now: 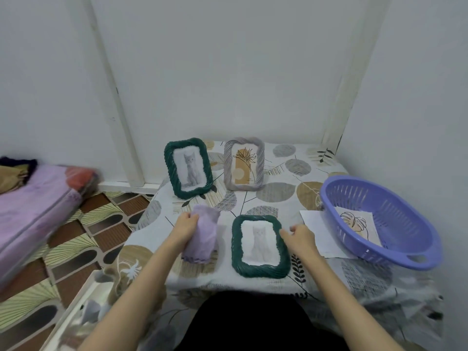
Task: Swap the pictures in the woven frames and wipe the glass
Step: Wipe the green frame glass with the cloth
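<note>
— Nearest us, what's lying flat on the table?
— One green woven frame [260,246] with a cat picture; her right hand [298,239] touches its edge, fingers loosely curled.
— And the left hand [186,225]?
— Gripping a lilac cloth [202,236]. Two frames, green [188,168] and grey [244,164], stand behind.

left hand [186,225] grips lilac cloth [202,236]; right hand [300,239] touches flat green frame [259,245].

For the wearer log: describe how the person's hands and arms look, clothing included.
Both forearms are bare, with no sleeves in view. The left hand and right hand wear no gloves; no rings, watch or bracelets are visible. Dark clothing shows at the bottom edge, between the arms.
</note>
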`<state>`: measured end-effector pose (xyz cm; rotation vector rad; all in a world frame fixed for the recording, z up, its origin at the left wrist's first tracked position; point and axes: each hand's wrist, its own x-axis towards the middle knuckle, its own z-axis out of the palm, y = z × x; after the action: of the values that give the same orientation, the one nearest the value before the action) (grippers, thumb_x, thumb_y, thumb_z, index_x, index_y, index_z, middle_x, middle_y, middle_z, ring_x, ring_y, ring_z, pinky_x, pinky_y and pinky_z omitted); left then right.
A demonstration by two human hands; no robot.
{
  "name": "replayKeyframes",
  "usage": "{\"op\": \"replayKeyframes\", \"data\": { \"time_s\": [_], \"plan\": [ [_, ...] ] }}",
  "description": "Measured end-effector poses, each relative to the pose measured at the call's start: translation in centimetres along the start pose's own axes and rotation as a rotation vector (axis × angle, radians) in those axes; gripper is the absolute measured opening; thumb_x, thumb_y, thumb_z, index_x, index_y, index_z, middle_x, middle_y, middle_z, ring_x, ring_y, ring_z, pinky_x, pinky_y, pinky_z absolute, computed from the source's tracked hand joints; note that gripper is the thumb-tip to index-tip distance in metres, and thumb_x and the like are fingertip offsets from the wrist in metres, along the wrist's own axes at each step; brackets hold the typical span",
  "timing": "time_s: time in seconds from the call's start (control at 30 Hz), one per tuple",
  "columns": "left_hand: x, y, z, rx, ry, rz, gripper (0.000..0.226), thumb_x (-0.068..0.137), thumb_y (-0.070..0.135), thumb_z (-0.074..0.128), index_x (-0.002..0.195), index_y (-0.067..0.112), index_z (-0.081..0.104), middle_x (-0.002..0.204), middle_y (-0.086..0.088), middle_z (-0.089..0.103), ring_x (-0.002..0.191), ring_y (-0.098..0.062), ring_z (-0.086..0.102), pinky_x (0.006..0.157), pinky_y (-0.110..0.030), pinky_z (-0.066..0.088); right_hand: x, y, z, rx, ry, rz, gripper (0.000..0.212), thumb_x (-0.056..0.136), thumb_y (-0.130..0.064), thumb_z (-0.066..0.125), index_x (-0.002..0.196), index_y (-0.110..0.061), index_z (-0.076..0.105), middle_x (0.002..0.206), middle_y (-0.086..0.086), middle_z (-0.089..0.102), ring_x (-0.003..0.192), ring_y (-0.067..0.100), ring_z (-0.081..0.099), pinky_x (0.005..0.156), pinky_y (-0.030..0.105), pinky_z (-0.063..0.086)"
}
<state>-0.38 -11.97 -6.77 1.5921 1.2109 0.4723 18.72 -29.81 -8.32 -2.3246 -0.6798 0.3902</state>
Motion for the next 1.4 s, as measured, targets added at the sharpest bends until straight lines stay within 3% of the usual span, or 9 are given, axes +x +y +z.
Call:
{"op": "replayKeyframes", "data": {
  "time_s": [0.1, 0.2, 0.33, 0.43, 0.53, 0.73, 0.87, 1.27, 1.4],
  "plan": [
    [-0.2, -2.4, 0.0, 0.423, 0.129, 0.103, 0.037, 0.099, 0.020, 0.029, 0.124, -0.007, 0.037, 0.128, -0.029, 0.045, 0.115, -0.039, 0.045, 0.097, -0.044, 0.035, 0.4, 1.3, 2.1, -0.116, 0.008, 0.020, 0.049, 0.081, -0.042, 0.061, 0.052, -0.014, 0.033, 0.061, 0.005, 0.040, 0.061, 0.023, 0.046, 0.054, 0.030, 0.029],
    [-0.6, -5.0, 1.1, 0.850, 0.290, 0.247, 0.060, 0.096, 0.041, 0.031, 0.144, 0.005, 0.019, 0.149, -0.022, 0.023, 0.133, -0.039, 0.028, 0.108, -0.047, 0.026, 0.7, 2.1, 3.6, -0.141, 0.060, 0.012, 0.041, 0.076, -0.038, 0.064, 0.059, -0.011, 0.039, 0.081, 0.015, 0.052, 0.078, 0.030, 0.054, 0.063, 0.030, 0.034],
    [-0.5, -5.7, 2.3, 1.050, 0.309, 0.374, 0.063, 0.093, 0.043, 0.039, 0.143, 0.007, 0.026, 0.153, -0.022, 0.014, 0.142, -0.040, 0.013, 0.114, -0.053, 0.013, 0.8, 1.7, 3.9, -0.021, 0.083, 0.077, 0.037, 0.074, -0.024, 0.063, 0.050, -0.015, 0.035, 0.071, 0.011, 0.048, 0.065, 0.025, 0.045, 0.059, 0.028, 0.036],
    [-1.1, -3.8, 3.7, 0.826, 0.254, 0.482, 0.062, 0.091, 0.040, 0.043, 0.137, 0.000, 0.036, 0.150, -0.022, 0.024, 0.141, -0.037, 0.020, 0.115, -0.048, 0.021, 0.3, 0.8, 3.2, 0.245, 0.045, 0.088, 0.008, 0.077, -0.015, 0.062, 0.075, -0.009, 0.057, 0.078, 0.006, 0.059, 0.072, 0.023, 0.053, 0.063, 0.028, 0.041],
    [-2.8, -1.9, 5.7, 0.240, 0.003, 0.325, 0.073, 0.089, 0.038, 0.054, 0.144, 0.006, 0.019, 0.154, -0.012, 0.019, 0.143, -0.026, 0.017, 0.118, -0.040, 0.018, -0.8, 0.4, 2.0, 0.477, 0.023, 0.006, 0.028, 0.080, -0.009, 0.065, 0.106, -0.005, 0.055, 0.095, 0.004, 0.058, 0.089, 0.019, 0.055, 0.074, 0.025, 0.043],
    [-3.9, -0.2, 7.3, -0.421, -0.189, 0.142, 0.065, 0.080, -0.001, 0.062, 0.129, 0.031, 0.036, 0.124, -0.013, 0.055, 0.106, -0.025, 0.059, 0.089, -0.045, 0.053, -2.6, 0.6, -0.1, 0.699, 0.053, -0.180, 0.028, 0.078, -0.002, 0.068, 0.099, -0.015, 0.055, 0.103, 0.009, 0.063, 0.091, 0.020, 0.063, 0.074, 0.014, 0.054],
    [-4.5, 1.8, 6.4, -0.545, -0.277, 0.271, 0.064, 0.084, -0.007, 0.057, 0.129, 0.034, 0.037, 0.111, 0.000, 0.059, 0.088, -0.015, 0.065, 0.063, -0.028, 0.057, -3.3, 0.1, -2.6, 0.761, -0.044, -0.259, 0.030, 0.082, -0.003, 0.064, 0.104, -0.018, 0.049, 0.105, 0.006, 0.063, 0.085, 0.016, 0.066, 0.074, 0.028, 0.057],
    [-5.0, 4.8, 5.3, -0.518, -0.465, 0.398, 0.069, 0.085, -0.007, 0.055, 0.138, 0.030, 0.033, 0.127, -0.007, 0.056, 0.095, -0.022, 0.068, 0.071, -0.036, 0.057, -2.8, -2.3, -6.0, 0.901, -0.172, -0.394, 0.064, 0.073, -0.016, 0.066, 0.132, -0.025, 0.042, 0.117, -0.011, 0.063, 0.109, 0.009, 0.060, 0.085, 0.026, 0.053],
    [-3.7, 6.4, 6.0, -0.483, -0.488, 0.420, 0.067, 0.086, -0.007, 0.054, 0.137, 0.032, 0.034, 0.121, -0.003, 0.057, 0.092, -0.014, 0.069, 0.076, -0.038, 0.057, -1.3, -2.5, -7.3, 0.890, -0.115, -0.440, 0.074, 0.080, -0.023, 0.068, 0.140, -0.039, 0.028, 0.145, -0.023, 0.032, 0.132, -0.005, 0.032, 0.108, 0.023, 0.030]
  ]
}}
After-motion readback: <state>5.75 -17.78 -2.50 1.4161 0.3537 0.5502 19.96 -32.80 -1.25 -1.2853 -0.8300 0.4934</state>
